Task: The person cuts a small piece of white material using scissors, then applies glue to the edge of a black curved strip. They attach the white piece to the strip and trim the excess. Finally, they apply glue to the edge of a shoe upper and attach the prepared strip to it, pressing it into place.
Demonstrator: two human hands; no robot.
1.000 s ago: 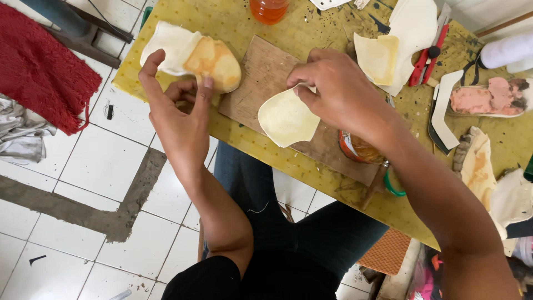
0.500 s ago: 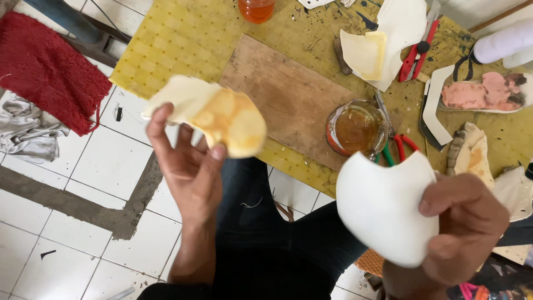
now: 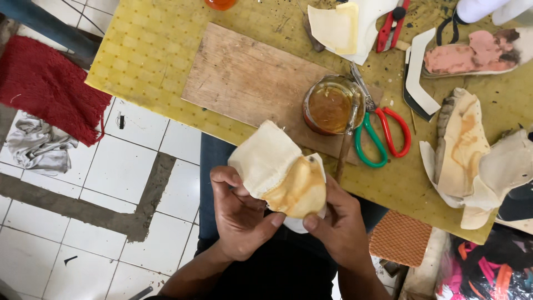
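Note:
Over my lap, both hands hold a cream leather piece (image 3: 277,169) whose lower part is glossy with amber glue. My left hand (image 3: 240,214) grips it from the left with thumb and fingers. My right hand (image 3: 338,222) pinches it from the right, and a white piece (image 3: 294,224) peeks out underneath. The two pieces are pressed together between my hands. Just beyond them, a wooden board (image 3: 250,83) lies on the yellow table (image 3: 144,61). A jar of amber glue (image 3: 330,105) with a brush in it stands at the board's right end.
Scissors with one green and one red handle (image 3: 383,136) lie beside the jar. Shoe upper pieces (image 3: 472,155) sit at the right, a pink sole (image 3: 472,55) at the back right, cream pieces (image 3: 338,25) at the back. A red mat (image 3: 47,91) and grey cloth (image 3: 36,147) lie on the tiled floor.
My hands have come together over my lap. The glued piece in my left hand and the white piece in my right hand, apart before, are now joined between both hands.

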